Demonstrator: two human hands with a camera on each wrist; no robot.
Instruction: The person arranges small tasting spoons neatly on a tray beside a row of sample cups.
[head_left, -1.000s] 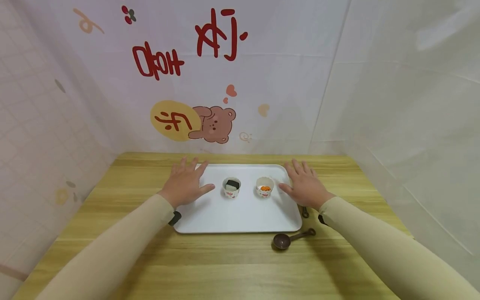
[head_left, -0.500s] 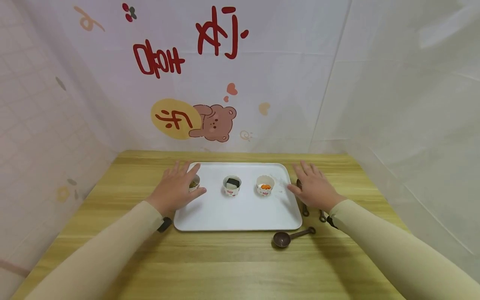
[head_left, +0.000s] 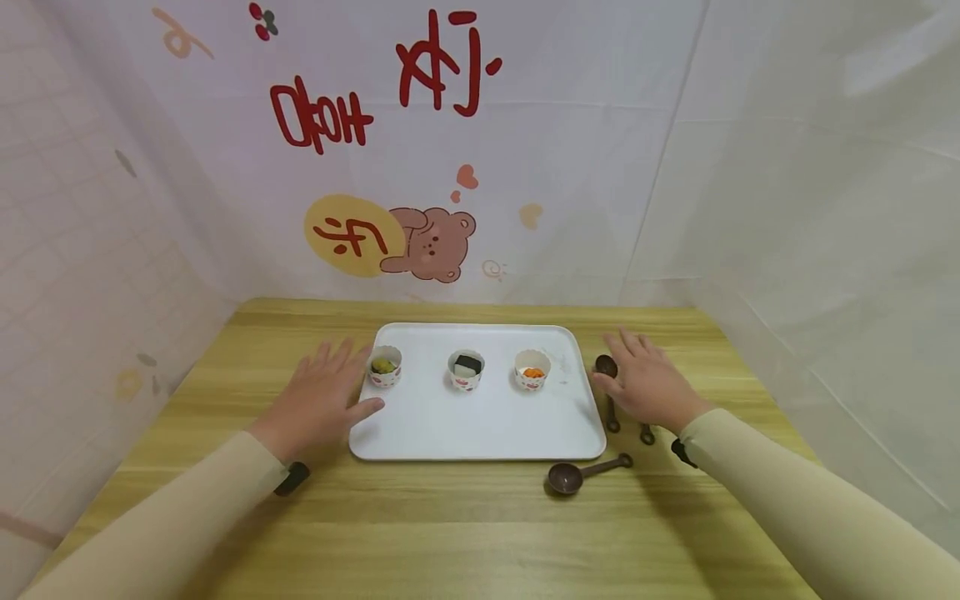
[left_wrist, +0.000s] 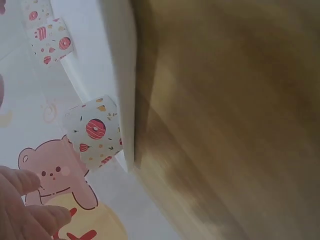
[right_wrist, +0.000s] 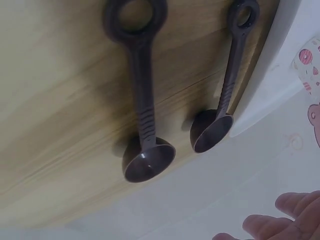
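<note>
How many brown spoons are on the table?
3. One spoon lies in front of the tray, a second spoon just right of it, and a third spoon farther right, mostly hidden by the right hand in the head view.

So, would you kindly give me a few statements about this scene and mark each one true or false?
1. Three paper cups stand on the white tray. True.
2. The orange pieces are in the middle cup. False: they are in the rightmost cup.
3. A brown measuring spoon lies on the table by the tray's near edge. True.
4. The right hand is gripping a spoon. False: it holds nothing, and two other spoons lie near it.
5. The left hand is lifting the leftmost cup. False: that cup stands on the tray.
</note>
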